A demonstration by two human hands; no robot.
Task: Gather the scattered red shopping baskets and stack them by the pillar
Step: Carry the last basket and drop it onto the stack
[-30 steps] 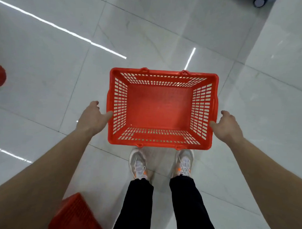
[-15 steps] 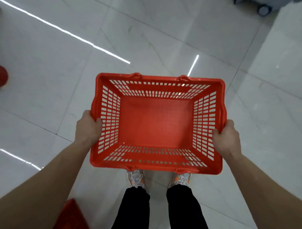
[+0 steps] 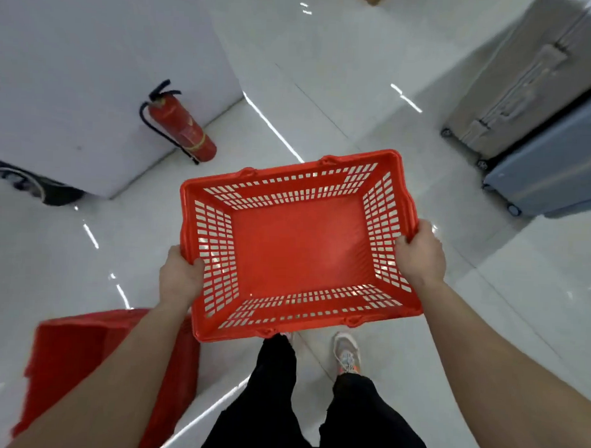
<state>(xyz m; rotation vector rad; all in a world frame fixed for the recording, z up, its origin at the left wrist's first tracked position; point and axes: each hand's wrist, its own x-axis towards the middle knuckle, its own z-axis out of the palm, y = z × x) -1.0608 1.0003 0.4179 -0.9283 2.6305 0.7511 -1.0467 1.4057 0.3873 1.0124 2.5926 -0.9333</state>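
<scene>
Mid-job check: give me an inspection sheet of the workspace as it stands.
Surface: glossy white tiled floor.
Job's things: red basket held above the floor; second red basket on the floor, lower left, blurred.
Clutter: fire extinguisher beside the white pillar.
Grippers: left hand grips the basket's left rim, right hand its right rim.
Cables: nothing seen.
Surroundings: beige suitcase and grey-blue suitcase, upper right.

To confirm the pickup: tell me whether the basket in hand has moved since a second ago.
Yes: the basket has risen off the floor, where it lay before, toward the camera; the left hand and right hand now grip its ends.
</scene>
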